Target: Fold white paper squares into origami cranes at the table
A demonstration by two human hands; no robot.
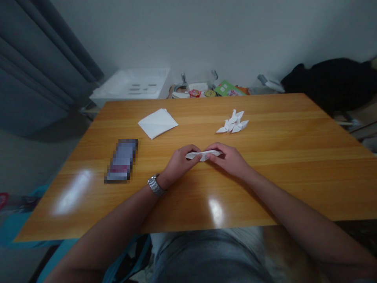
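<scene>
Between my two hands, just above the middle of the table, is a small folded piece of white paper (204,156). My left hand (185,160) pinches its left end between thumb and fingers. The right end is gripped the same way by my right hand (228,158). Parts of the paper's ends are hidden behind my fingers. Beyond my right hand lie several folded paper cranes (233,123) in a small cluster. Flat sheets of white paper (158,123) rest beyond my left hand, turned at an angle.
A phone (122,161), blurred out, lies at the left of the wooden table (282,157). Past the far edge stand a white plastic bin (129,84) and a green booklet (228,89) among small items. Dark cloth (330,84) is heaped at the back right.
</scene>
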